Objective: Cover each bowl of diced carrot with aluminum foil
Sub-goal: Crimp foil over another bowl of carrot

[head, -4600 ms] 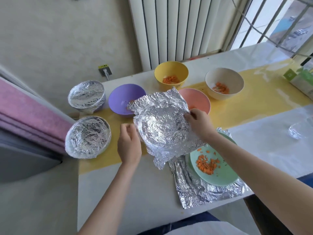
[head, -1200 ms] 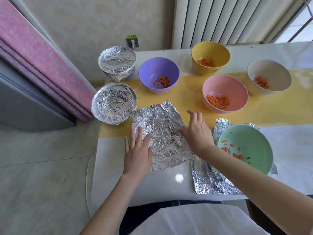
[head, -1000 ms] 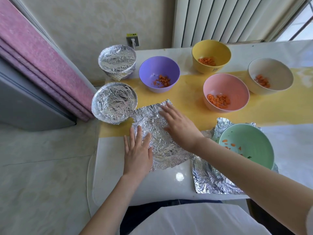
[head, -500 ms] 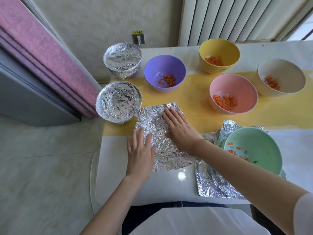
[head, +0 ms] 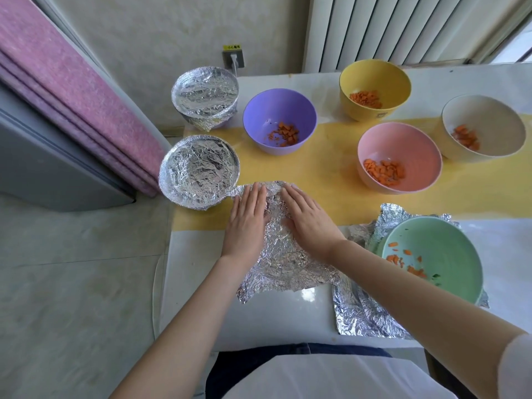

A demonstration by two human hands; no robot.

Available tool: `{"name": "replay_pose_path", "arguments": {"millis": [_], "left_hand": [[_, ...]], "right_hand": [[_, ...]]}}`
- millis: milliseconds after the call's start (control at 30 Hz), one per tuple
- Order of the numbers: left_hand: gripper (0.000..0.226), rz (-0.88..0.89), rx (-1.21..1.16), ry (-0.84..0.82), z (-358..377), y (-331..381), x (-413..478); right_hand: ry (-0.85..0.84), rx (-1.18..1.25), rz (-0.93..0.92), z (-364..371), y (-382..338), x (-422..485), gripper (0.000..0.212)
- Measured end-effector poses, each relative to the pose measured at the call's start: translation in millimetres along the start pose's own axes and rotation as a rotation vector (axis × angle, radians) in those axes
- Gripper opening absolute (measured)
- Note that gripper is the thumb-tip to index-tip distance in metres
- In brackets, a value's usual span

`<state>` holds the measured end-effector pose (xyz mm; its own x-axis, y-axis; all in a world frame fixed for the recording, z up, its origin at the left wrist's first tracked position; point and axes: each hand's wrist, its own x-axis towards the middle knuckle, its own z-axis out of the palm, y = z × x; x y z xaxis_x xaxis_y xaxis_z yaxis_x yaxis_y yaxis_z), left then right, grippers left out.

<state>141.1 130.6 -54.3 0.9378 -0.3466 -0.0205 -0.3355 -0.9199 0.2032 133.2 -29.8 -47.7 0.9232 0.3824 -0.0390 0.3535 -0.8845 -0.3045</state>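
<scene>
Grip wide, flat: left hand (head: 247, 223) was brought forward beside right hand (head: 308, 224); foil sheet (head: 277, 256) by green bowl (head: 452, 249) was smoothed for covering

Light: bright, even daylight from the window (head: 522, 43) at upper right, itself blown out white.
Glare: one white spot on the glossy table (head: 273, 321); the foil sheet (head: 283, 254) glints.
Shadows: soft and faint.
Focus: sharp throughout.
Edges: radiator (head: 388, 30) lines lean with wide-angle bending.

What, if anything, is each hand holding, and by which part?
Nothing is gripped. The left hand and right hand press flat, fingers straight, on the far half of the foil sheet.
</scene>
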Motion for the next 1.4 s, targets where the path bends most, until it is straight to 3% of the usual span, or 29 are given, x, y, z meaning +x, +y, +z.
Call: {"name": "replay_pose_path", "arguments": {"millis": [200, 333, 467, 600, 700, 833, 933, 1133, 1300, 1400], "left_hand": [[0.045, -0.092, -0.257, 0.063, -12, 3, 2], [0.037, -0.182, -0.265, 0.106, -17, -3, -1], [0.031, -0.193, -0.208, 0.171, -21, -7, -2], [0.056, -0.190, -0.286, 0.136, -37, -11, 7], [0.072, -0.231, -0.524, 0.016, -60, -10, 15], [0.034, -0.290, -0.853, -0.098, -84, -12, 20], [0.016, -0.365, -1.042, -0.018, -91, -10, 17], [0.018, -0.645, -1.311, 0.186, -85, -8, 5], [0.021, -0.732, -1.427, 0.263, -75, -9, -2], [0.022, -0.731, -1.462, 0.289, -69, -7, -6]], "right_hand": [[0.113, 0.279, 0.154, -2, 2, -2, 0.056], [0.120, 0.325, 0.373, -10, 3, -7, 0.060], [0.162, 0.358, 0.430, -22, 6, -8, 0.049], [0.263, 0.529, 0.381, -35, 0, -9, 0.041], [0.257, 0.665, 0.300, -46, -3, -6, 0.044], [0.324, 0.789, 0.349, -59, 6, 0, 0.049], [0.375, 0.970, 0.514, -61, 15, -1, 0.062], [0.443, 1.101, 0.795, -56, 18, -17, 0.075], [0.222, 1.100, 0.725, -46, 11, -20, 0.049], [0.231, 1.022, 0.753, -42, 9, -18, 0.042]]}}
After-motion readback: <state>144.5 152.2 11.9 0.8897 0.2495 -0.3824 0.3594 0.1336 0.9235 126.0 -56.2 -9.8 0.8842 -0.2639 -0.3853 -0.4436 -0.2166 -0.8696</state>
